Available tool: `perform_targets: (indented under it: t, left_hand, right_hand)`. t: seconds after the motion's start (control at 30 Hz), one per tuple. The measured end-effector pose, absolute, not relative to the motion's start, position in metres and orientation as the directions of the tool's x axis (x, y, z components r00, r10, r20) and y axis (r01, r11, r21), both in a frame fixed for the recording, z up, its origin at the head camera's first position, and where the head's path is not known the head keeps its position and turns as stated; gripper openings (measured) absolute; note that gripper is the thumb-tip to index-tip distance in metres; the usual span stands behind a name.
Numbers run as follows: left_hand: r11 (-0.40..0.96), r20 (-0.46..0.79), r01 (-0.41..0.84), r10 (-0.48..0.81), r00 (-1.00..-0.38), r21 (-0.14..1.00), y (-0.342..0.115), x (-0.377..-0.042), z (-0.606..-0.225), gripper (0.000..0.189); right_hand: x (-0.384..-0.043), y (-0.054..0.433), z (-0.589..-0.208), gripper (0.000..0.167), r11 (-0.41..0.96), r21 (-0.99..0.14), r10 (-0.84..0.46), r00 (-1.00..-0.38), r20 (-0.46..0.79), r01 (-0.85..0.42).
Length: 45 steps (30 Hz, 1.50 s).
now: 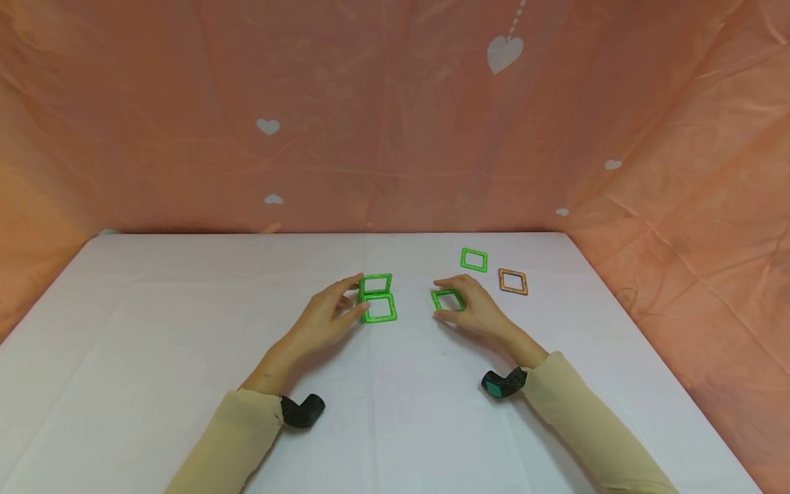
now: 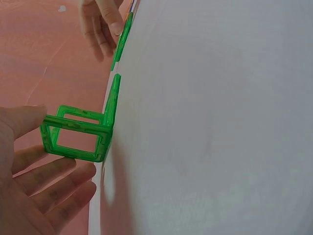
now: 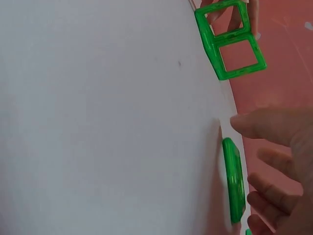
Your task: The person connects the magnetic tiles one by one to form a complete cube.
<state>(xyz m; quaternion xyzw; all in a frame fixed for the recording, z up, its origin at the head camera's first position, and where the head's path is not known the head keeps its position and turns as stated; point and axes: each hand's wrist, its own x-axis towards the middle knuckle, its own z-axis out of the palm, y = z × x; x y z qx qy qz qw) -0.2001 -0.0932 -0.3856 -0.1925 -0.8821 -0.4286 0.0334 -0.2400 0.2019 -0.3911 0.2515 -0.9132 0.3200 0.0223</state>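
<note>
Several green square magnetic tiles [image 1: 379, 320] are joined near the middle of the table, some standing up from it in the left wrist view. My left hand [image 1: 327, 312] pinches their left side between thumb and fingers. Over to the right, a single green magnetic tile [image 3: 234, 181] lies low at the table surface. My right hand [image 1: 475, 309] is spread around that tile, thumb on the near side and fingers on the far side. In the right wrist view, a gap shows between the thumb and the tile.
Behind the right hand lie another green tile [image 1: 474, 268] and an orange tile [image 1: 513, 291]. A white cloth covers the table [image 1: 407, 412]. An orange curtain [image 1: 382, 123] with pale hearts hangs along the back and right side.
</note>
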Motion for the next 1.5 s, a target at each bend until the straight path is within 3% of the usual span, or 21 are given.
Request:
perform_targets:
  t: [0.7, 1.0, 1.5]
  left_hand:
    - [0.562, 0.204, 0.346, 0.302, -0.931, 0.751, -0.092, -0.199, -0.386, 0.058]
    - [0.529, 0.257, 0.385, 0.3, -0.919, 0.756, -0.093, -0.2, -0.389, 0.055]
    - [0.541, 0.228, 0.367, 0.307, -0.924, 0.756, -0.092, -0.199, -0.388, 0.057]
  right_hand:
    - [-0.24, 0.212, -0.391, 0.05, 0.703, -0.536, -0.46, -0.874, 0.157, -0.467]
    - [-0.241, 0.211, -0.391, 0.052, 0.734, -0.514, -0.444, -0.886, 0.133, -0.444]
    - [-0.242, 0.209, -0.394, 0.052, 0.72, -0.513, -0.439, -0.879, 0.184, -0.467]
